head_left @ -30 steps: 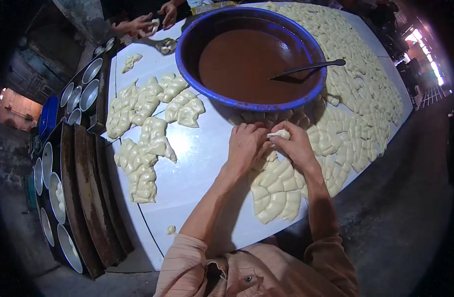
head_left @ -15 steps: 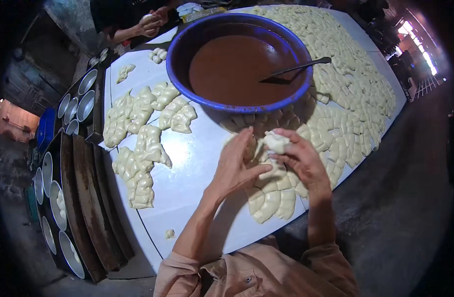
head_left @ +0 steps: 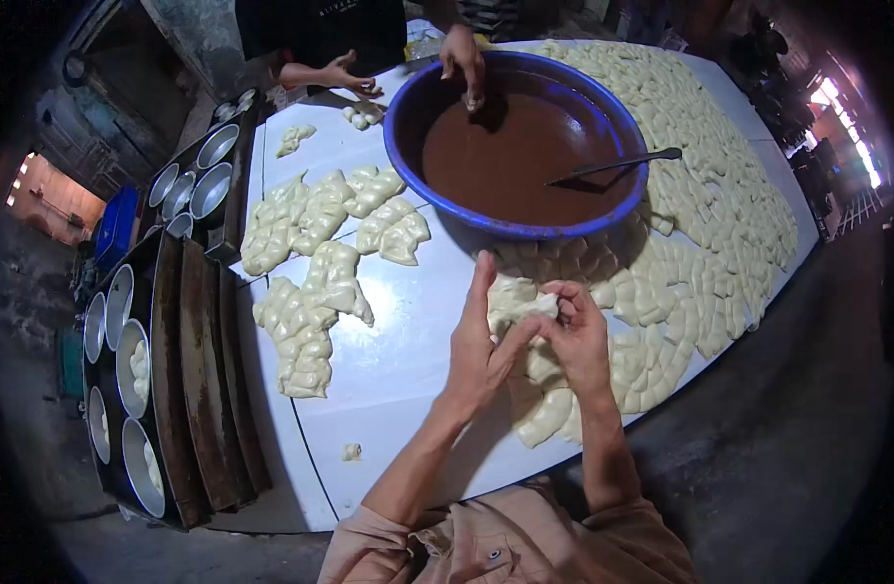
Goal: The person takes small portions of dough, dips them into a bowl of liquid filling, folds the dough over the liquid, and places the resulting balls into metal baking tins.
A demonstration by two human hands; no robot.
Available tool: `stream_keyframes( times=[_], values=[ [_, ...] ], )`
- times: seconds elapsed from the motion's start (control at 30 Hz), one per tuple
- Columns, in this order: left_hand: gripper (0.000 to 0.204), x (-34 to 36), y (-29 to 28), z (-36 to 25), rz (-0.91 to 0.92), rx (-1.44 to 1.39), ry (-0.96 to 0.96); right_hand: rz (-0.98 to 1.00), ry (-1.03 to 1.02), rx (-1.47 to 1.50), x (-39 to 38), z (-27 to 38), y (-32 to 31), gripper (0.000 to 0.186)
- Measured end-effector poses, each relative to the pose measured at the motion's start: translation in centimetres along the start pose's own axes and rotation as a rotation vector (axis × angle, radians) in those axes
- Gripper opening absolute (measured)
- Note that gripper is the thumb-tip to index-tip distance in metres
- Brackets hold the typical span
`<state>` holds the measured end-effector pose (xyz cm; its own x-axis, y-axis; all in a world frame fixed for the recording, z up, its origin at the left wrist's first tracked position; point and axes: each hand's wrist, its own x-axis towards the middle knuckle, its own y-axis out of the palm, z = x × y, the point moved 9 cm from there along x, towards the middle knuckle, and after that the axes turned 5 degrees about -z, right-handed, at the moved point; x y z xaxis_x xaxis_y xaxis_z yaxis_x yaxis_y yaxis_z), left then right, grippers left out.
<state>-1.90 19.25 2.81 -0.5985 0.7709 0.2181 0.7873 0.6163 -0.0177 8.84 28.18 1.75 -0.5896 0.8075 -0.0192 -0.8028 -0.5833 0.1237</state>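
Between my hands is a small piece of pale dough (head_left: pixel 540 306), pinched by the fingers of my right hand (head_left: pixel 579 343). My left hand (head_left: pixel 481 352) is beside it, fingers stretched upward and thumb reaching across to the right fingertips. Whether the left thumb presses on the dough, I cannot tell. Under and around my hands lie cut dough pieces (head_left: pixel 642 375) packed side by side on the white table. Just beyond stands a large blue basin (head_left: pixel 525 232) of brown liquid (head_left: pixel 505 170), with a dark-handled utensil (head_left: pixel 617 165) leaning in it.
Across the table, a co-worker's hand (head_left: pixel 464 63) dips into the basin; their other hand (head_left: pixel 350 78) hovers near small dough balls (head_left: pixel 362 116). Dough clumps (head_left: pixel 301 326) lie to the left. Racks with round metal tins (head_left: pixel 132 360) line the left table edge.
The co-worker's hand has reached into the basin, and their other hand has opened. My right fingers have closed further around the dough, nearer my left thumb. The view has shifted slightly.
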Motion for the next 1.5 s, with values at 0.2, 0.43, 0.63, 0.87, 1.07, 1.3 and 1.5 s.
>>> stream_keyframes(
  times=[0.2,0.43,0.63,0.87,1.07,1.3,1.5],
  values=[
    [0.07,-0.4,2.5,-1.7,-0.136,-0.255,0.389,0.098,0.179,0.569,-0.6,1.1,3.2,0.026],
    [0.088,0.6,3.0,2.0,-0.141,-0.632,-0.19,0.155,0.074,0.4,6.9,3.8,2.6,0.012],
    [0.047,-1.9,-3.6,6.7,-0.164,-0.277,-0.47,0.37,-0.078,-1.041,18.4,4.3,3.6,0.03],
    [0.039,-3.1,-5.1,7.8,-0.13,-0.191,-0.525,0.578,-0.053,-1.145,18.1,3.0,4.3,0.031],
    [0.042,-1.2,-2.2,5.9,-0.076,-0.341,-0.51,0.462,0.187,-0.38,15.0,4.2,4.8,0.023],
    [0.047,-0.7,1.0,3.4,-0.023,-0.94,-0.51,0.266,0.297,0.209,7.2,0.3,5.1,0.014],
    [0.03,-5.9,-5.3,7.5,-0.385,-0.809,-0.667,0.319,0.235,0.11,-0.1,-1.6,7.5,0.028]
  ],
)
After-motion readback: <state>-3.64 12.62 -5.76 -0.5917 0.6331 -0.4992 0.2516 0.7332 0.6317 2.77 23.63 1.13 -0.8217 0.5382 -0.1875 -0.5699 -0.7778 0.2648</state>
